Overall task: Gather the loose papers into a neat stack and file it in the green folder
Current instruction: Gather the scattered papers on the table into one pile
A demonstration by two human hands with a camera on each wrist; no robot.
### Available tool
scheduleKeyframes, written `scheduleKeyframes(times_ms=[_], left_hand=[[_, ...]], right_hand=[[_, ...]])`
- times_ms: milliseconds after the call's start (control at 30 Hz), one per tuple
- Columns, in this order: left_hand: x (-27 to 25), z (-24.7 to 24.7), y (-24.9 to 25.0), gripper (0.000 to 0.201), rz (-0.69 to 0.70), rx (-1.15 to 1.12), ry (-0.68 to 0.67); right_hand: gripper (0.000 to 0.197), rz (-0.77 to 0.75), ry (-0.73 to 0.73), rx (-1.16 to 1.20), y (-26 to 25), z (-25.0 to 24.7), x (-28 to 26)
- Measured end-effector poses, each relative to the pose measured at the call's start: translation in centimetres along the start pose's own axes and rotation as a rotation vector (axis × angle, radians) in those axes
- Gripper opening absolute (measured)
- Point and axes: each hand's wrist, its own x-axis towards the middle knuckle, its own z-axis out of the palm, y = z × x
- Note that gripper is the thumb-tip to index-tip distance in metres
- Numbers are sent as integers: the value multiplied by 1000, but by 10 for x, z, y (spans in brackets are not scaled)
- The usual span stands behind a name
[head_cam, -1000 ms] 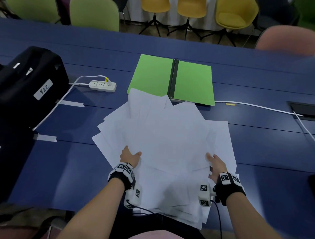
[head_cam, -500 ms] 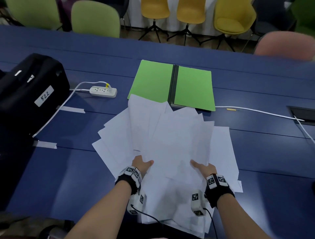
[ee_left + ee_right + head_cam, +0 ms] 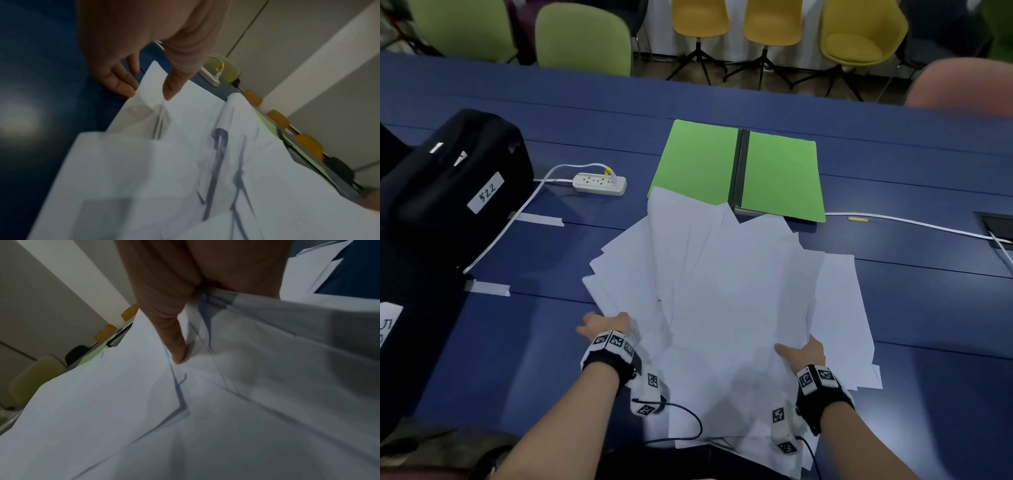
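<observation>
The surface (image 3: 928, 308) looks smooth, so sheets may slide off. The papers (image 3: 722, 291) lie fanned between and ahead of both hands. Some appear to overhang the edge behind the wrists, and a hasty inward sweep could drop or crease them. The green folder (image 3: 780, 171) lies open beyond the hands, its left leaf partly under the pile, and may be dragged. The right hand (image 3: 804, 353) pinches a sheaf, thumb on top; the left hand (image 3: 604, 325), fingers straight, touches the pile's left edge

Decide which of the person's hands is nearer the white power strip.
Left. The left hand is at the left edge of the papers, straight towards the person from the power strip. The right hand is across the pile, further right.
</observation>
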Motion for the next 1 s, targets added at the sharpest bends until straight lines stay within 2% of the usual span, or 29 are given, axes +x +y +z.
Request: scheduleKeyframes(times_ms=[67,233,367,467,567,633,667,767,867,900,933,1000], left_hand=[[-3,4,0,45,56,-12,-15],[3,10,-7,31,82,25,-225],[9,9,-11,16,127,113,-220],[17,-2,-11,26,160,166,-234],[17,-6,-8,8,203,236,-384],[5,-2,-3,8,236,248,-492],[2,3,-2,16,227,244,-517],[-5,11,5,41,104,86,-532],[50,40,-22,72,-39,-235,-490],[52,38,-25,78,-66,-300,-508],[39,30,-18,69,-74,-353,-502],[5,11,3,45,26,-357,-440]], right_hand=[[44,-11,10,47,3,3,-2],[58,38,-3,41,3,5,-2],[52,50,-23,69,1,1,2],[43,13,7,113,0,-5,5],[41,-18,-14,122,0,1,7],[47,-26,-54,83,-2,13,3],[50,-25,-76,63,-1,20,2],[50,-34,-112,54,-3,36,-4],[61,-7,-137,40,-6,40,-6],[61,0,-142,32,-8,39,-7],[58,0,-143,24,-9,38,-8],[50,-1,-121,16,-9,34,-7]])
